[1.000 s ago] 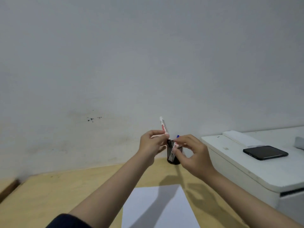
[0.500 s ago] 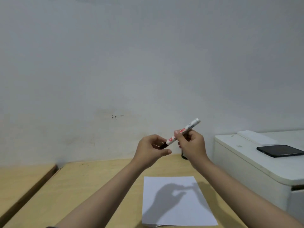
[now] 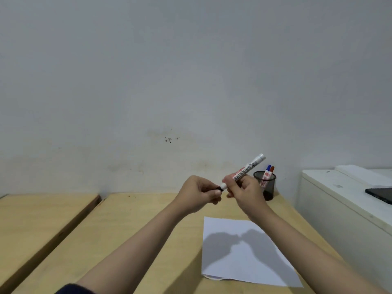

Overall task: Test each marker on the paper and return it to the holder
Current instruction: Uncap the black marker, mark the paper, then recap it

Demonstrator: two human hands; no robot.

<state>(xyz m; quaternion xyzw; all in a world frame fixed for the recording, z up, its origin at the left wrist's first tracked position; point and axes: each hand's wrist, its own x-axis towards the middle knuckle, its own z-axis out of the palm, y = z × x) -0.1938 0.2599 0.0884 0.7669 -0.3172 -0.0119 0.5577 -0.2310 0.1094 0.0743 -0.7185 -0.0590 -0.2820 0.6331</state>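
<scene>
Head view shows both hands raised above the table (image 3: 131,225). Right hand (image 3: 247,193) grips the white barrel of a marker (image 3: 246,171), which tilts up to the right. Left hand (image 3: 198,193) pinches the black cap (image 3: 218,188) at its lower end. Below lies the paper (image 3: 244,262). Behind the right hand, the mesh holder (image 3: 268,185) keeps two more markers (image 3: 267,172).
</scene>
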